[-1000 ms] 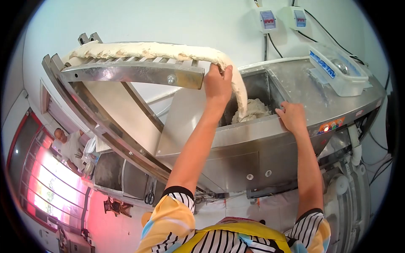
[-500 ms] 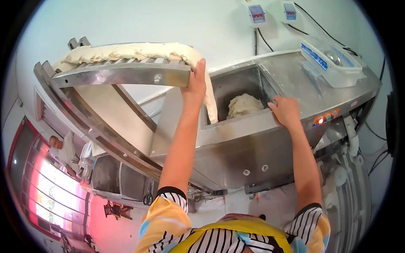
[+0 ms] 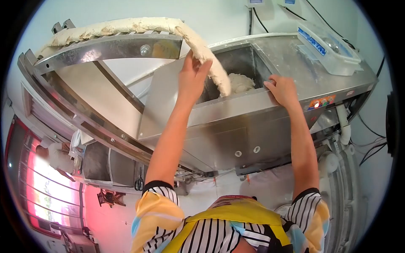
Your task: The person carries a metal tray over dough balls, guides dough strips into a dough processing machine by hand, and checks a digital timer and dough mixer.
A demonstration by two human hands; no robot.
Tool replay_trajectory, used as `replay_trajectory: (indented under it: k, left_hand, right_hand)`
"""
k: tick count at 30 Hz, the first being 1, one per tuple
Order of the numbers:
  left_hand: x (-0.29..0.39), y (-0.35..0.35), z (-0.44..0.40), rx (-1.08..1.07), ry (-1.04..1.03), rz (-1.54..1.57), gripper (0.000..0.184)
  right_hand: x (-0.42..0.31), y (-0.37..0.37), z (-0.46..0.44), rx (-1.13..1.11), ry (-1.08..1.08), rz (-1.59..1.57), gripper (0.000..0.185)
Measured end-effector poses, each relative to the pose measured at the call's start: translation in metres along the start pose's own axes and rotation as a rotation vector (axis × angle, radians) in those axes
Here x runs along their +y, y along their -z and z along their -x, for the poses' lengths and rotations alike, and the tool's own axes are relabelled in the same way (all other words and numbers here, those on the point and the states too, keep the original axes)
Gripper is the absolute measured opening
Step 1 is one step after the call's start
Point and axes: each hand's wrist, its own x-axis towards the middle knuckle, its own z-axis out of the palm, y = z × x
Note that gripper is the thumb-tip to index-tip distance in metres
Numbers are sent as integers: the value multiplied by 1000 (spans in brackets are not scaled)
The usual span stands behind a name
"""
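Note:
A long strip of pale dough point(image 3: 201, 49) lies along the slatted metal conveyor point(image 3: 112, 49) and hangs off its right end into the steel hopper point(image 3: 263, 63). My left hand point(image 3: 193, 80) is raised beside the hanging part, just below the conveyor's end. Its thumb and fingers are apart, with the thumb close to or touching the strip; I cannot tell which. A lump of dough point(image 3: 241, 82) sits inside the hopper, partly behind the strip's end. On the hopper's front right rim rests my right hand point(image 3: 283, 89), its fingers curled over the edge.
A clear plastic container with a blue-patterned side point(image 3: 331, 52) stands on the steel machine top point(image 3: 291, 50). Lit control buttons point(image 3: 321, 102) are on the machine's front. At far left, another person point(image 3: 57, 156) is by a window. Black cables point(image 3: 373, 147) hang at right.
My left hand has left the conveyor's end and moved beside the hanging dough. The strip now bows farther right over the hopper. My right hand stays on the rim. The view has shifted.

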Motion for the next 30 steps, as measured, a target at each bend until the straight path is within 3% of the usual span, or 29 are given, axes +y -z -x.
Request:
replay_trajectory:
  k: [1, 3, 5, 8, 11, 14, 30]
  left_hand:
    - [-15, 5, 13, -15, -27, 88, 55]
    - [-63, 38, 47, -18, 20, -50, 64]
    - [-92, 70, 71, 31, 47, -277, 58]
    - [-94, 94, 88, 20, 246, -439, 48]
    - [-74, 93, 86, -222, 187, -696, 37]
    - [-86, 91, 91, -115, 32, -722, 33]
    - [-80, 91, 90, -94, 17, -692, 28]
  right_hand:
    - [0, 1, 0, -3, -8, -4, 28]
    - [-2, 3, 0, -2, -33, -15, 28]
    - [-1, 2, -1, -15, -40, -10, 28]
    - [1, -2, -1, -15, -46, -29, 29]
    - [3, -5, 0, -38, -55, -61, 30]
    - [3, -5, -1, -35, -59, -65, 31]
    - [-2, -4, -1, -21, -40, -19, 30]
